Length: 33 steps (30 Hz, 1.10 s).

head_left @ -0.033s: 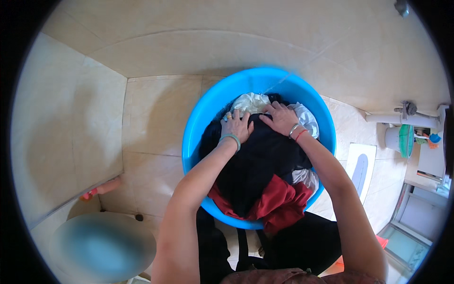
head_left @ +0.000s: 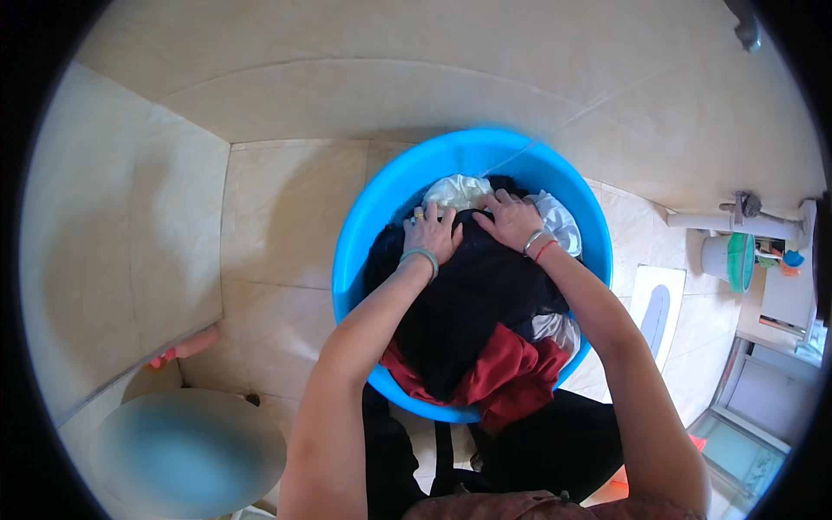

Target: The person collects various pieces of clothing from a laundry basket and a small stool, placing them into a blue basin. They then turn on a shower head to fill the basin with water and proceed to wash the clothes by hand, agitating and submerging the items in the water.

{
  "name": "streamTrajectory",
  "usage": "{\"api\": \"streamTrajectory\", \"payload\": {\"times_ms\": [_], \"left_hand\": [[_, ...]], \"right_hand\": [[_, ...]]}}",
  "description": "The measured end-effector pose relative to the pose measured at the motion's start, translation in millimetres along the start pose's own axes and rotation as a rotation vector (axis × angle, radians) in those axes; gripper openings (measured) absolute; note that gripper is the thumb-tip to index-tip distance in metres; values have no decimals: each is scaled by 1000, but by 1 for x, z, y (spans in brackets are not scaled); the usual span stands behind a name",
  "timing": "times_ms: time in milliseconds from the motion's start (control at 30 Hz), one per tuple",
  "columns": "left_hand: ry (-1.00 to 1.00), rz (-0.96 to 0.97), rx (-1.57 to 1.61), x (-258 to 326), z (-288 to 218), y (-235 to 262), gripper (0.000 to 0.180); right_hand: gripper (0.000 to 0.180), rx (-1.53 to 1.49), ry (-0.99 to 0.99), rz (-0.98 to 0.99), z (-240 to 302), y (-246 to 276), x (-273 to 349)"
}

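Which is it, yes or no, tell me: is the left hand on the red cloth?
No: the left hand lies on black cloth, apart from the red cloth.

room inside far rim of blue basin (head_left: 451,156), thin water stream (head_left: 513,156) crossing there, heaped clothes (head_left: 468,286) blocking the middle

The head camera is the left unit of a side-by-side fisheye pair worn on the person's head. It faces steeply downward, with the picture upright and unmirrored. The left fingers (head_left: 432,211) and right fingers (head_left: 492,202) lie near the centre of the field, at close range. The forearms (head_left: 373,321) enter from the lower edge, on the near side of the fingers. The blue tub (head_left: 451,156) around the fingers fits within the field. Beyond the fingers, the wall (head_left: 364,95) fills the upper part, its straight lines bowed by the lens.
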<state>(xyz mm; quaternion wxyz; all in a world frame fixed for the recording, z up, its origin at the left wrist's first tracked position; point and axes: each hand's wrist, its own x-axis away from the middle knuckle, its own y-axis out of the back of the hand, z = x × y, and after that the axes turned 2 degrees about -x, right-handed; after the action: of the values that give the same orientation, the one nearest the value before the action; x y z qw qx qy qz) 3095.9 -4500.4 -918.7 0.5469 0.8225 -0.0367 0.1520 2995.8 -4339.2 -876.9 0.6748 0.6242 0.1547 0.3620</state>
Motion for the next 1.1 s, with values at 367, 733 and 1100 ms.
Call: {"api": "streamTrajectory", "payload": {"times_ms": [367,733,1100], "left_hand": [[1,60,176,-31,11,0,48],[-31,-131,135,-44,23,-7,61],[160,-20,539,14,30,28,77]], "right_hand": [[28,32,-63,62,-8,-20,-28],[34,-64,-159,-70,-18,-22,-42],[30,-229,27,-439,-1,9,14]]}}
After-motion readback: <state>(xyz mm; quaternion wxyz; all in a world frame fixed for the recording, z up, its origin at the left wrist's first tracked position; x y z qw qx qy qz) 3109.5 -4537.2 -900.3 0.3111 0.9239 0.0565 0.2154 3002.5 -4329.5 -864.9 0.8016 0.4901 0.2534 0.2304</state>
